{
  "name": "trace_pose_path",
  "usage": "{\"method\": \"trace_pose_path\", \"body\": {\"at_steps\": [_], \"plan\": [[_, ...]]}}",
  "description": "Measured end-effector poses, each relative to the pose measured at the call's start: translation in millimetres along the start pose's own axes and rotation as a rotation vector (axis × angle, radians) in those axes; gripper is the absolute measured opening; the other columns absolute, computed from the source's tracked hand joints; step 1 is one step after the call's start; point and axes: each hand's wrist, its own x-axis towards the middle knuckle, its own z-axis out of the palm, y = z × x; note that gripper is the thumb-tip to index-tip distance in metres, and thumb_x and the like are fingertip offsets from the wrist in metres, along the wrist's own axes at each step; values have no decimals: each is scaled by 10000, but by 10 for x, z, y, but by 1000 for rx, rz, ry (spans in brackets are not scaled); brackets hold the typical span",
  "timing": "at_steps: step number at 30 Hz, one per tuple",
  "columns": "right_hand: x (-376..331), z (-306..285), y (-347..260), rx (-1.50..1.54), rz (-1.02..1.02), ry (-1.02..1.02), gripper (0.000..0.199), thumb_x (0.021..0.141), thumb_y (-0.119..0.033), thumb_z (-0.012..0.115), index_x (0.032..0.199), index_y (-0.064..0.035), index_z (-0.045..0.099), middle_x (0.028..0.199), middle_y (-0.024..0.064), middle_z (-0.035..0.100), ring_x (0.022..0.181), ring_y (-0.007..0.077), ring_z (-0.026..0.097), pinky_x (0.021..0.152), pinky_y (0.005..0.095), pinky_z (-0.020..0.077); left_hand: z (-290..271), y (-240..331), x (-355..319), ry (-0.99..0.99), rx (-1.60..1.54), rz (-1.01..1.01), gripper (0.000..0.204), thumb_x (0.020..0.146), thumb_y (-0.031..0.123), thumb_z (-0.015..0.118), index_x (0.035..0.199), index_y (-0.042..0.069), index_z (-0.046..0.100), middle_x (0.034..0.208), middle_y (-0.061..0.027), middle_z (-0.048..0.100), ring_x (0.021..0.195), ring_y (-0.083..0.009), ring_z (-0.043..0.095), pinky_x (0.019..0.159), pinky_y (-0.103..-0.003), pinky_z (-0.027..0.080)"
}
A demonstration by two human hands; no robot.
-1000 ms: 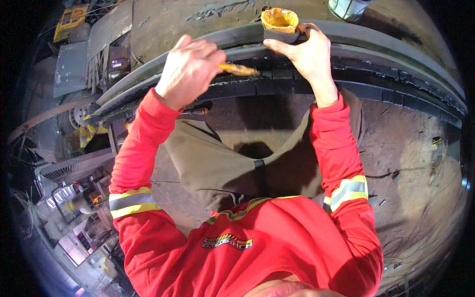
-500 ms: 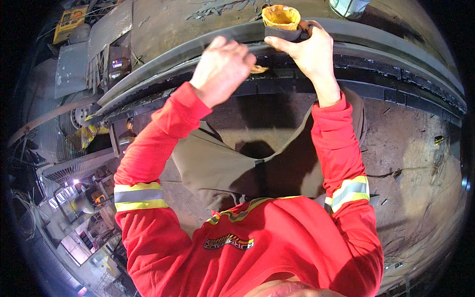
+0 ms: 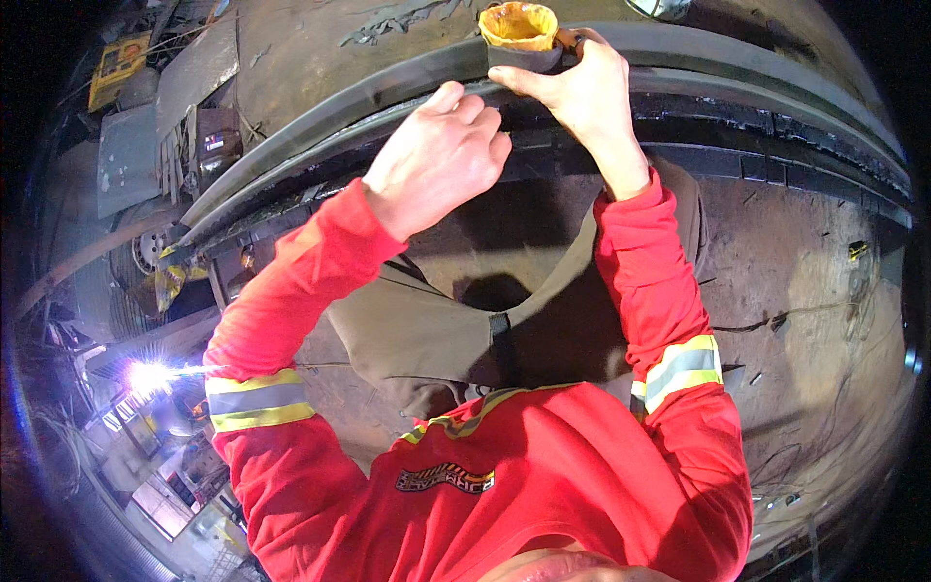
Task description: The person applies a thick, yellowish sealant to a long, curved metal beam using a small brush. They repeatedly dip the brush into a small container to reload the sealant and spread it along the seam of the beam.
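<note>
My right hand (image 3: 587,97) grips a small dark cup (image 3: 524,56) with a yellow-coated inside and rim. Its thumb lies along the near side and its fingers wrap the far right side. Left of it and slightly nearer to me, my left hand (image 3: 438,155) is closed with its knuckles up. Whatever is inside those fingers is hidden. Both hands are over long metal beams that run across in front of me: a grey one (image 3: 364,107) and, nearer, a wet-looking black one (image 3: 713,124).
A white bucket (image 3: 661,8) is cut off at the top edge. Metal sheets (image 3: 126,160), a wheel (image 3: 147,250) and a yellow box (image 3: 118,70) lie to the left. A dazzling light (image 3: 150,376) glares at lower left. A thin cable (image 3: 776,320) crosses the floor at right.
The cup and right hand appear further left and higher as the view shifts. A yellowish tip beside my left hand is out of sight now. The light at lower left has flared up.
</note>
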Motion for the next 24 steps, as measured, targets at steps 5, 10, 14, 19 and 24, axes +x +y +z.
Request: {"method": "trace_pose_path", "body": {"at_steps": [5,10,14,19,24], "plan": [[17,-71,-11,5,4,-3,734,563,-514,929,1016,30,736,969,208,713,911,326,719,855,396,556,-210,-348,-64,92,-94,-46,103,720,154,622,800,91,603,768,-57,519,823,-239,586,788,-376,454],[-8,11,-11,31,1,8,711,557,-454,954,1006,48,728,974,201,713,898,324,720,847,388,557,109,-188,-64,3,-70,-25,131,713,163,682,797,99,603,775,-62,544,820,-257,596,779,-386,458],[-5,-46,-27,-4,-11,15,692,570,-447,951,1009,41,731,967,197,713,887,313,721,834,386,560,-141,-417,-156,-23,-242,-167,160,787,218,719,829,101,618,759,-70,570,783,-275,608,773,-400,450],[1,-14,-43,27,-23,1,683,577,-446,950,1017,31,735,960,195,712,879,313,721,827,388,561,21,-393,-251,-136,-260,-381,194,921,289,645,848,111,634,656,-145,631,653,-352,662,587,-464,523],[-10,-20,19,-20,-18,4,721,588,-442,955,1026,71,701,965,178,729,890,256,716,849,353,552,12,-388,-309,-211,-389,-383,222,911,290,646,800,99,622,610,-169,605,637,-379,651,600,-487,511]]}}
